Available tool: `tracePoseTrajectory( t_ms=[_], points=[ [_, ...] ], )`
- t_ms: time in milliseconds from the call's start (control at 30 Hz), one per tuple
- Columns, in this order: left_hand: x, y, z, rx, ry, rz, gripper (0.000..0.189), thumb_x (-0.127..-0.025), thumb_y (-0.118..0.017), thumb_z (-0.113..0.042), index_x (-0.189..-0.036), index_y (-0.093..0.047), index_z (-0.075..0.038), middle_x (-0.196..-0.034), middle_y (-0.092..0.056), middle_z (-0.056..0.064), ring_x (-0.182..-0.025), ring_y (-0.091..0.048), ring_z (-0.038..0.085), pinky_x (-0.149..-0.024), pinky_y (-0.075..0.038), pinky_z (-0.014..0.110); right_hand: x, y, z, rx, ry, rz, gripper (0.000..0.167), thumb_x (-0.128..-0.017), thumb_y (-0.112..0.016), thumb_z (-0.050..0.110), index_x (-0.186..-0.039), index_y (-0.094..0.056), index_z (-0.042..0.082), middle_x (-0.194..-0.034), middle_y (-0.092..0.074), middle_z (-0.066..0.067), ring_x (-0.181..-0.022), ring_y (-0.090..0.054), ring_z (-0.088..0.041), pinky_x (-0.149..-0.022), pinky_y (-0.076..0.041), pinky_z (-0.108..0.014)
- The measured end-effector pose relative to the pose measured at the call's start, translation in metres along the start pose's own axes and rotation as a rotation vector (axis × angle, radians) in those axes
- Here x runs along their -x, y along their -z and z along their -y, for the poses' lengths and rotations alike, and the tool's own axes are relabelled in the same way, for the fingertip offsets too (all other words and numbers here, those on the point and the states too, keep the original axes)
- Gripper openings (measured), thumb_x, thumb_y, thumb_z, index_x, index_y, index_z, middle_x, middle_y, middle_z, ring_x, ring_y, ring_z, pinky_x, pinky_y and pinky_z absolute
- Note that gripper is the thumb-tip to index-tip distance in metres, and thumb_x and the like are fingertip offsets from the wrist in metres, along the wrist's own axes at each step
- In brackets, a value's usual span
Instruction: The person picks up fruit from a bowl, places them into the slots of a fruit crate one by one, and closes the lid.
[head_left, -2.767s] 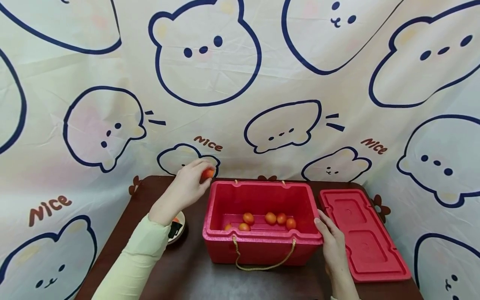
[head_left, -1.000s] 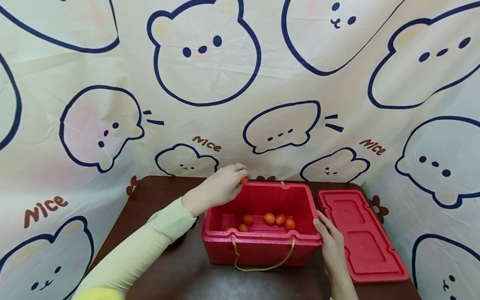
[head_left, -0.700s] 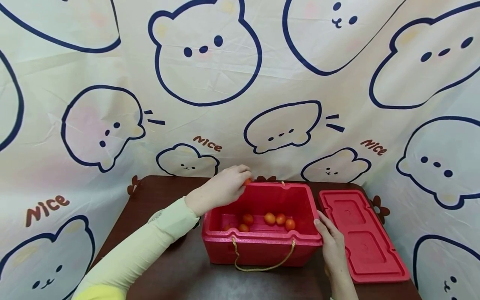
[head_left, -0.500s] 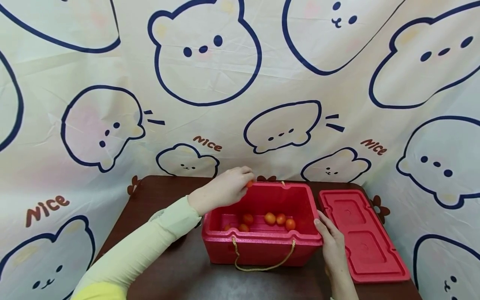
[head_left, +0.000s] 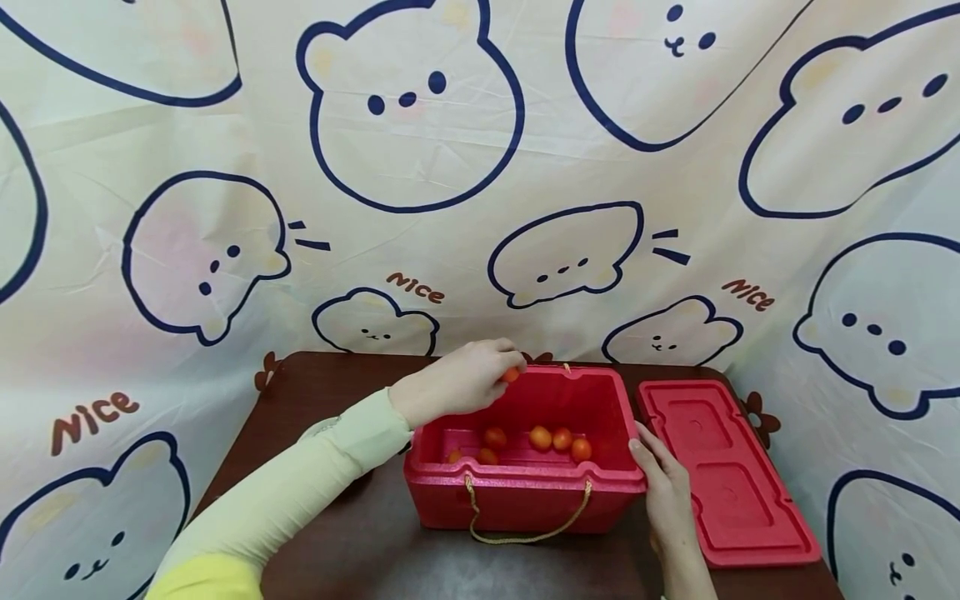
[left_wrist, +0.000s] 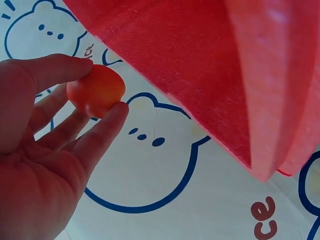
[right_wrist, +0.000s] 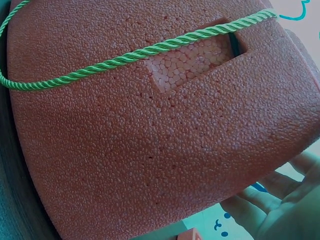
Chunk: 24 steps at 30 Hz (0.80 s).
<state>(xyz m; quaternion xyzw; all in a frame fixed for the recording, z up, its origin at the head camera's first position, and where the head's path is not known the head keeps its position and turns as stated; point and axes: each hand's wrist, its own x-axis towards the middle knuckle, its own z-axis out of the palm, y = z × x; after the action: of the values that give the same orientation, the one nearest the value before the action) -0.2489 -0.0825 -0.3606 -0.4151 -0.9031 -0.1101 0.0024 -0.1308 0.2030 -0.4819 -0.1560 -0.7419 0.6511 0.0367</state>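
Note:
My left hand (head_left: 465, 379) pinches a small orange-red tomato (left_wrist: 97, 91) between thumb and fingertips. It is over the back left part of a red foam box (head_left: 517, 504), near the rim. Several more tomatoes (head_left: 540, 437) lie on the box floor, some partly hidden by the front wall. My right hand (head_left: 666, 487) rests against the right side of the box, its thumb at the rim. In the right wrist view, the fingers (right_wrist: 247, 212) of that hand lie along the box's outer edge.
A red lid (head_left: 738, 475) lies on the dark brown table (head_left: 360, 558) to the right of the box. A gold rope handle (head_left: 525, 540) hangs at the box front. My left sleeve (head_left: 300, 475) hides most of a dark bowl. A patterned cloth (head_left: 420, 150) hangs behind.
My left hand has carried the tomato rightward from beside the box to over it, moving slightly right and down in the last half second. The right hand stays at the box's side.

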Motion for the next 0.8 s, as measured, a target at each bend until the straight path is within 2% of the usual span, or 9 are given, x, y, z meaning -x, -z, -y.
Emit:
tracePoseTrajectory(
  t_ms=[233,467,800],
  points=[
    [-0.006,-0.003,-0.002,0.011,0.000,0.022,0.032,-0.092,-0.073,-0.011,-0.125,-0.069,-0.013,-0.114,-0.066,0.003,-0.094,-0.063,0.014,-0.089,-0.056,0.025,0.000,0.000,-0.001,0.003,0.000,0.000,0.058,-0.100,-0.057,0.046,-0.152,-0.047,0.022,-0.150,-0.050,-0.008,-0.115,-0.057,-0.012,-0.082,-0.053,-0.016],
    [-0.009,-0.007,-0.001,0.022,0.001,0.050,0.034,-0.092,-0.074,-0.014,-0.125,-0.068,-0.011,-0.115,-0.066,0.004,-0.096,-0.064,0.015,-0.088,-0.057,0.026,-0.001,0.000,-0.002,0.014,0.001,-0.007,0.058,-0.100,-0.057,0.046,-0.152,-0.048,0.022,-0.150,-0.051,-0.008,-0.110,-0.059,-0.007,-0.081,-0.053,-0.016],
    [-0.016,-0.007,-0.004,0.000,0.001,0.099,0.029,-0.092,-0.074,-0.015,-0.120,-0.069,-0.013,-0.112,-0.066,0.003,-0.094,-0.062,0.014,-0.088,-0.056,0.026,-0.001,0.001,-0.002,0.003,0.003,-0.011,0.057,-0.100,-0.058,0.045,-0.152,-0.048,0.022,-0.150,-0.051,-0.008,-0.114,-0.057,-0.013,-0.082,-0.053,-0.016]
  ],
)
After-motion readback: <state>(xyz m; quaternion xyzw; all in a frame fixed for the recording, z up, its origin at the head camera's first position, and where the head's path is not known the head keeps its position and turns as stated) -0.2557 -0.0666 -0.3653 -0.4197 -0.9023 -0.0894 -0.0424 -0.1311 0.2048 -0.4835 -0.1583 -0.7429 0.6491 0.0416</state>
